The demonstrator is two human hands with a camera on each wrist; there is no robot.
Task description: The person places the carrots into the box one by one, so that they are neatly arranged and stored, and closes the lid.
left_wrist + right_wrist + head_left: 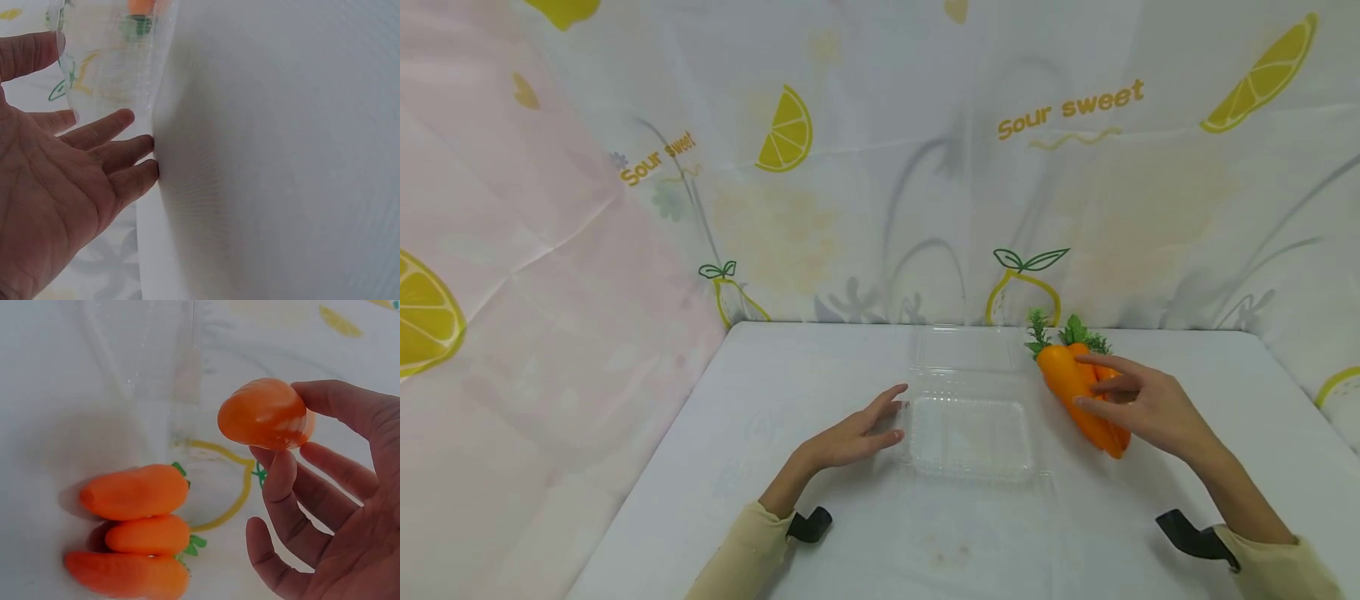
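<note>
My right hand (pixel 1150 408) pinches an orange carrot (pixel 262 415) between thumb and fingers, above the table on the right. Three more carrots with green tops lie side by side, among them a carrot (pixel 134 494) seen whole in the right wrist view; the head view shows them overlapped by the held one. A clear plastic box (pixel 970 477) with its lid (pixel 967 346) folded back lies at the middle of the table. At the box's left side, my left hand (pixel 853 437) has its fingers spread and fairly straight, fingertips right at the wall.
The white table (pixel 775 375) ends at a cloth backdrop (pixel 880 200) printed with lemons and lettering. Another stretch of cloth (pixel 550 292) hangs along the left. Black straps (pixel 1195 537) stick out by both sleeves.
</note>
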